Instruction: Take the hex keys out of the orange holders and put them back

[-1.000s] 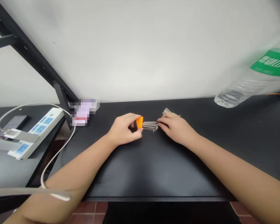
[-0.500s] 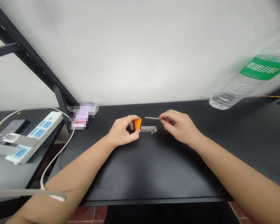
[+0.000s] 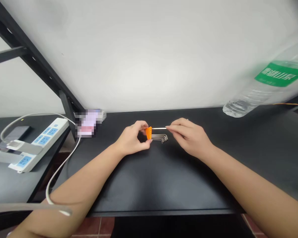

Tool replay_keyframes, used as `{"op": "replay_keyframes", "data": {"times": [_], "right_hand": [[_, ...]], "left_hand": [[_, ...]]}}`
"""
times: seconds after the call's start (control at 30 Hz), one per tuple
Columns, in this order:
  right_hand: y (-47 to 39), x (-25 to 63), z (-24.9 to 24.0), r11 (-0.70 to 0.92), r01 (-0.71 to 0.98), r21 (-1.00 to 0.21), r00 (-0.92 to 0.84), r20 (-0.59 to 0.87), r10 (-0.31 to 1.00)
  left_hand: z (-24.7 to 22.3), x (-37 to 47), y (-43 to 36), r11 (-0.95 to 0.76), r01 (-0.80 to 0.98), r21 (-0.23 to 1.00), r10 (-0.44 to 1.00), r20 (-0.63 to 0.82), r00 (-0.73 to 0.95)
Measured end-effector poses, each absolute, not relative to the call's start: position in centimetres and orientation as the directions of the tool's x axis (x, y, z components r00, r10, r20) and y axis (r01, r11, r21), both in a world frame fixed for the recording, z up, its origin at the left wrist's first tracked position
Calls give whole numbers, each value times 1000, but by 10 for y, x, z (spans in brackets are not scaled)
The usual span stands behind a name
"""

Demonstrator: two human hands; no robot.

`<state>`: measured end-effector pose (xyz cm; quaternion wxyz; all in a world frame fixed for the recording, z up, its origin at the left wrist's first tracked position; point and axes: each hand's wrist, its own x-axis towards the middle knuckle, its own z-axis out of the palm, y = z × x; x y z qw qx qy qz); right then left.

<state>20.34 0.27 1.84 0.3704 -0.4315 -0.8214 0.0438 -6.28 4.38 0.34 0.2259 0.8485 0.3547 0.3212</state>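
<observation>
My left hand (image 3: pixel 134 138) pinches an orange hex key holder (image 3: pixel 149 133) between thumb and fingers, just above the black table. Several L-shaped hex keys (image 3: pixel 160 137) stick out of the holder to the right, their bent ends turned downward. My right hand (image 3: pixel 190 135) is closed on a larger hex key (image 3: pixel 160 128), held level. The tip of that key meets the holder's upper end; how far it goes in, I cannot tell. Its other end is hidden in my fingers.
A clear bottle with a green label (image 3: pixel 280 73) stands at the back right by the wall. A blurred-out phone-like item (image 3: pixel 86 123) is at the back left. Further left lie a white power strip (image 3: pixel 44 138) and a dark phone (image 3: pixel 17 135); a white cable (image 3: pixel 56 172) crosses near my left forearm.
My right hand has moved slightly left, bringing the larger hex key from a small gap up to the holder's upper end. My left hand has barely moved.
</observation>
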Motion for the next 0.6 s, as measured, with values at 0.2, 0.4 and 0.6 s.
{"op": "replay_keyframes", "data": {"times": [0.2,0.4,0.6], "right_hand": [[2,208,18,638,689,-343,-401,553,730],[1,212,22,716,662,-223,-546,511,664],[6,210,17,732,666,-144,-522,611,595]], "left_hand": [[6,-62,43,-640,504,580,755,350,555],[7,-62,44,-675,553,488,731,341,591],[7,-61,44,-767,502,400,641,434,633]]}}
